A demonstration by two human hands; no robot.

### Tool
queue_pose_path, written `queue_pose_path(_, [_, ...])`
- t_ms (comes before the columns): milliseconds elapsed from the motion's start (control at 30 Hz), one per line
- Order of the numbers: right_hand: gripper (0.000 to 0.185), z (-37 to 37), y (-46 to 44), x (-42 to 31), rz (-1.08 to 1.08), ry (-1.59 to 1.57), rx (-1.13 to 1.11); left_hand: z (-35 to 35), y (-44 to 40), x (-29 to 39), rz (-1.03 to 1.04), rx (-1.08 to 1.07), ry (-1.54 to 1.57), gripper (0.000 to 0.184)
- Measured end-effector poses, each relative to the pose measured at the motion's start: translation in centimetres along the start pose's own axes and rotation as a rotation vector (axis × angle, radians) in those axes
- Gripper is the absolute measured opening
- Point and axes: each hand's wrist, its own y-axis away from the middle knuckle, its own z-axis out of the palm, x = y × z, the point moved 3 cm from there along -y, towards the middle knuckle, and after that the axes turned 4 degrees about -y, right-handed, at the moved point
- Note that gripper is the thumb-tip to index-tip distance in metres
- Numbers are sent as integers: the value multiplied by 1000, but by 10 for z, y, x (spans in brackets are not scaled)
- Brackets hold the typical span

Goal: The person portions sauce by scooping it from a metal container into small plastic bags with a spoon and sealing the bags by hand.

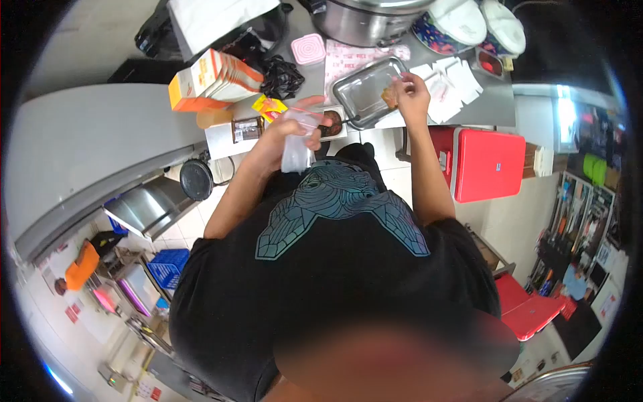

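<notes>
My left hand (289, 134) is closed around a clear plastic bag (297, 153) that hangs down in front of my shirt. Just beyond its fingers sits a small container of dark red sauce (331, 123) with a dark-handled utensil in it. My right hand (411, 100) is over the right side of a shallow metal tray (362, 90), fingers pinched at a small golden-brown food piece (389, 98). Whether clear plastic wraps that piece I cannot tell. White paper slips (455, 90) lie right of my right hand.
A large steel pot (368, 23) and patterned white-lidded containers (459, 27) stand at the back. Orange-white cartons (214, 80), a black plastic bag (281, 77) and a pink-lidded box (308, 49) are on the left. A red cooler box (489, 164) stands to the right below the table.
</notes>
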Motion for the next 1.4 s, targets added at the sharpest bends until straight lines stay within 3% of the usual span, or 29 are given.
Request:
queue_pose_path(133, [35,47,98,-137,-771,100,-598,5,-6,-5,-37,-100,-81,77])
queue_pose_path(333, [18,69,131,-144,-367,33,-676,14,3,2,-67,-140,-271,69])
queue_pose_path(433, [8,64,135,-158,-386,83,-725,10,9,3,-48,-206,-266,69])
queue_pose_path(567, [3,40,128,-151,-275,110,-479,-4,16,6,-68,-238,-264,63])
queue_pose_path(633, [10,28,118,-145,-172,-101,-343,-16,19,9,19,-111,-346,50])
queue_pose_path(767, [15,18,136,-131,-65,-57,-266,-22,16,5,337,63,-619,28])
queue_pose_path(800, [16,22,143,-119,-131,-65,-356,-15,18,5,348,46,-659,19])
queue_pose_path(833, [17,30,157,-118,49,-108,-364,-10,19,3,341,19,-753,17])
queue_pose_path(900, [17,39,179,-94,40,-20,-383,2,18,0,335,-54,-947,15])
queue_pose_path(933, [17,42,190,-96,62,71,-399,15,15,2,436,-153,-982,14])
queue_pose_path(967, [18,41,200,-101,81,162,-402,25,15,0,409,-195,-997,16])
queue_pose_path(1100, [17,23,230,-101,228,-1,-298,38,4,-26,294,-344,-1046,16])
queue_pose_path(1233, [16,-18,242,-87,-1,155,-280,57,-8,-53,19,-484,-917,16])
queue_pose_path(1367, [22,-65,259,-94,132,14,-222,81,-22,-81,-2,-471,-1009,19])
queue_pose_path(1400, [24,-78,264,-91,42,-20,-197,103,-19,-83,21,-472,-1074,19])
